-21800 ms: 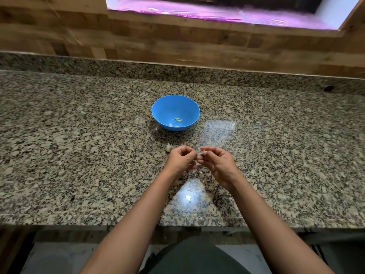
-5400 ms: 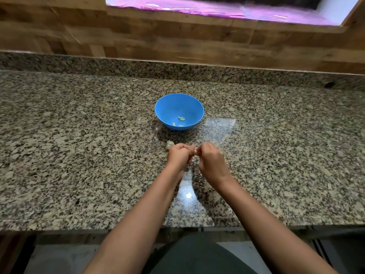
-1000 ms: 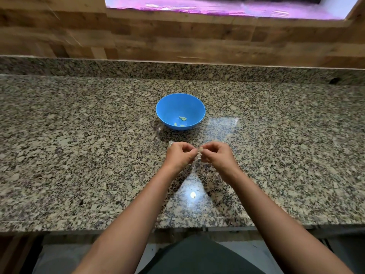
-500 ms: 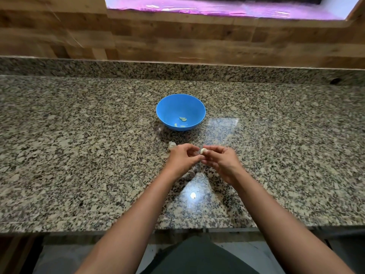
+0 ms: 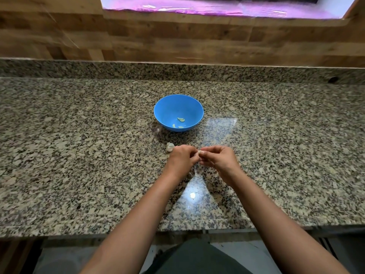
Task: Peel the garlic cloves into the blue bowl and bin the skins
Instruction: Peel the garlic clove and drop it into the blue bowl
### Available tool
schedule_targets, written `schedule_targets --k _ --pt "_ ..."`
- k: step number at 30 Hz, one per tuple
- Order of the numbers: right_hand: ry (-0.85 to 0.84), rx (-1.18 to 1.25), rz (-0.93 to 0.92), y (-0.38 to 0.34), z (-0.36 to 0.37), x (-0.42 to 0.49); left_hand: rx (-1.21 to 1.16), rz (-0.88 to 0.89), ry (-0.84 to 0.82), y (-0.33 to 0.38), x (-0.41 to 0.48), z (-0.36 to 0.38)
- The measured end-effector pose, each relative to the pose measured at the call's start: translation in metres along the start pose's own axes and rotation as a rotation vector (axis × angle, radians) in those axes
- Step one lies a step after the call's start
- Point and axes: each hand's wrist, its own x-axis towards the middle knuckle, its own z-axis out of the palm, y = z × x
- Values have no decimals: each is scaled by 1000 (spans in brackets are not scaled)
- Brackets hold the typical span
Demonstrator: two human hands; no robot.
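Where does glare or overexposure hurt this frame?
Head view: a lamp reflection glares off the countertop below the left hand and right hand; the window strip is blown out pink; the garlic clove pinched between them is small but visible.

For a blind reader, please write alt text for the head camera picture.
The left hand and right hand pinch a small garlic clove between them over a granite counter. Beyond stands a blue bowl holding a few peeled cloves; a garlic piece lies beside the left hand.

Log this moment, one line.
phase: peeling | left hand, right hand: pinching clove | bowl: few peeled cloves | bulb: counter, by left hand
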Motion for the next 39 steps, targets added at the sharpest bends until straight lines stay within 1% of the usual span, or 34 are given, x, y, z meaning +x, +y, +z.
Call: schedule_targets --k 3,5,7,12,17,20,24,26,30,39 --pt "7 -18 -10 0 0 -1 26 -1 -7 0 1 1" --pt "8 -1 -10 0 1 -2 -12 -25 8 -1 2 2" --pt "14 22 -9 1 1 -2 -100 -66 23 -2 3 3" --pt "36 31 -25 2 3 -2 -449 -243 6 -4 3 7" --pt "39 20 -30 3 1 -2 -609 -315 -31 -6 3 6" --pt "30 62 -13 3 3 -2 -591 -311 -36 -7 4 6" --pt "32 263 68 1 9 -4 -463 -305 10 -7 6 7" --pt "24 316 99 0 8 -4 -409 -285 4 -8 5 6" --pt "17 300 104 0 5 -3 -493 -263 -58 -5 2 6" --pt "-20 335 87 1 5 -5 -657 -293 -69 -5 2 5"
